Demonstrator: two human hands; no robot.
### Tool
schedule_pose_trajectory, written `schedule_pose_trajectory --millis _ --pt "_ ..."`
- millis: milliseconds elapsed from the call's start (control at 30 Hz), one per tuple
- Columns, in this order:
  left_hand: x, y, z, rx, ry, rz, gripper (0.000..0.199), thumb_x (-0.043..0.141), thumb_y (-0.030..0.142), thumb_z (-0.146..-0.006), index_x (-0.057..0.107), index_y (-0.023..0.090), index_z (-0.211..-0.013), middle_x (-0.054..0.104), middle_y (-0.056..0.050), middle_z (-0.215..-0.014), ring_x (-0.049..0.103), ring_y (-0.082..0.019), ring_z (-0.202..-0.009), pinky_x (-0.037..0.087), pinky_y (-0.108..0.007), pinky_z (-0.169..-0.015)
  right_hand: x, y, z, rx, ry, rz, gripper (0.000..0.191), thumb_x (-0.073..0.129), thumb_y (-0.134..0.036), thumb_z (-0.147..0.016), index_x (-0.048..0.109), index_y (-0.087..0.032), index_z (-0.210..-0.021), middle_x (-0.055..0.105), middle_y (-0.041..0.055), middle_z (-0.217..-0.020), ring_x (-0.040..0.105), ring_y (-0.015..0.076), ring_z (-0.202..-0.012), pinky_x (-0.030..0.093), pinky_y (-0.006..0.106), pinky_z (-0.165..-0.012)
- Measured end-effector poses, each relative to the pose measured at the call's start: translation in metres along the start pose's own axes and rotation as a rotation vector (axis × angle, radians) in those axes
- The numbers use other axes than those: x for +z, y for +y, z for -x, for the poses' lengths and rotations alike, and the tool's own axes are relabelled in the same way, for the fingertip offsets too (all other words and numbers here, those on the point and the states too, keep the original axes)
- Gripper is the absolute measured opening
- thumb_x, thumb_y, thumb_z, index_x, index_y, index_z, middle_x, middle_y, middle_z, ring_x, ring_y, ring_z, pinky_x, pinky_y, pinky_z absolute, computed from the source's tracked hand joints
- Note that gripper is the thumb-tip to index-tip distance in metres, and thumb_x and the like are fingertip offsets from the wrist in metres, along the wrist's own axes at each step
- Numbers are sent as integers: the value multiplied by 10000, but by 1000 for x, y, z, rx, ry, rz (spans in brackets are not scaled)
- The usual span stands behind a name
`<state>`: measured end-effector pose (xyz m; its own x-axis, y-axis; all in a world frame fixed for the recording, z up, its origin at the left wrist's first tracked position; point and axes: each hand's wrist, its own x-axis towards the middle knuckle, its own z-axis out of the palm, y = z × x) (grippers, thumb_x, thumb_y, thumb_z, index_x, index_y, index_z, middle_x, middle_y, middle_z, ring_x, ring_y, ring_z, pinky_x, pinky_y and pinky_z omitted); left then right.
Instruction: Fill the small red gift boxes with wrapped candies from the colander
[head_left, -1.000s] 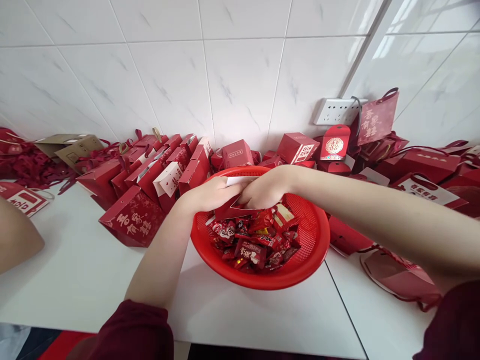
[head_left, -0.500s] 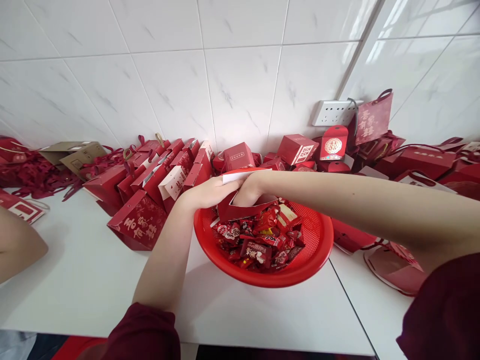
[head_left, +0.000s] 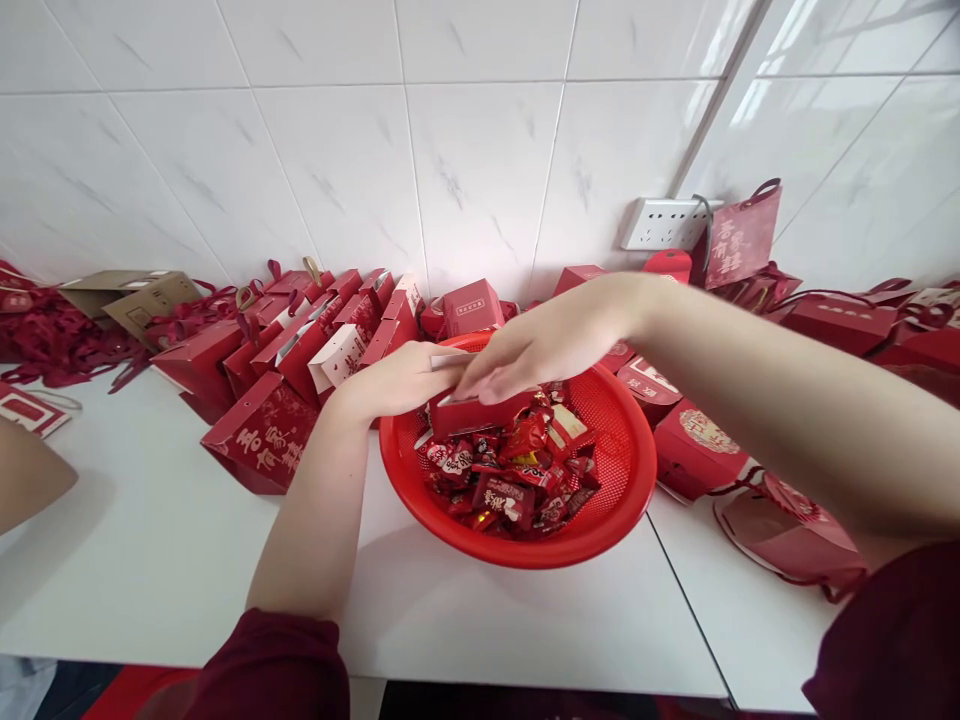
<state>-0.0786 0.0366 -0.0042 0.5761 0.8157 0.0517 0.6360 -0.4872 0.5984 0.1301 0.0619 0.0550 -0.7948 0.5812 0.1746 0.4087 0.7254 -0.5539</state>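
A red plastic basket [head_left: 517, 548] on the white table holds wrapped candies [head_left: 510, 490] in red and dark red. Over its back left part is a red paper box [head_left: 480, 411]. My left hand [head_left: 409, 378] grips this box at its left side, the fingers partly hidden. Across the top of the box lies my right hand [head_left: 536, 345], palm down with fingers extended and touching its upper edge. What the box holds cannot be seen.
Red gift boxes [head_left: 262, 430] stand in rows left of the basket. More boxes [head_left: 697, 445] lie to the right and along the tiled wall. A power strip [head_left: 664, 224] is on the wall. Another person's arm [head_left: 34, 475] rests at the left edge.
My right hand has come up out of the box and now lies flat over its top. The box looks less open. The view has shifted slightly.
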Motion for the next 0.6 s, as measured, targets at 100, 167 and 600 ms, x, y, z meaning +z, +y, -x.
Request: schedule_pose_trajectory --millis 100,167,600 --pt "-3 6 2 -66 181 -145 415 464 516 -950 751 217 -954 729 -10 -851 651 -214 -804 481 -279 -721 -25 -18 48 -6 -171 40 259 657 -326 -889 751 -268 -1123 749 -22 -1078 700 201 -1015 538 344 -907" --pt "-3 9 3 -124 307 -194 460 472 567 -944 726 197 -845 702 -15 -777 626 -207 -750 441 -280 -665 -23 -14 81 -22 -24 -7 327 561 -319 -962 680 -278 -1264 718 -1 -1193 676 199 -1086 511 344 -970" --pt "4 8 -9 -262 193 -217 537 445 656 -900 743 225 -1020 732 -26 -932 653 -243 -863 482 -287 -710 56 63 96 325 -448 168 266 455 -211 -932 716 -198 -879 735 39 -876 651 179 -757 460 273 -666"
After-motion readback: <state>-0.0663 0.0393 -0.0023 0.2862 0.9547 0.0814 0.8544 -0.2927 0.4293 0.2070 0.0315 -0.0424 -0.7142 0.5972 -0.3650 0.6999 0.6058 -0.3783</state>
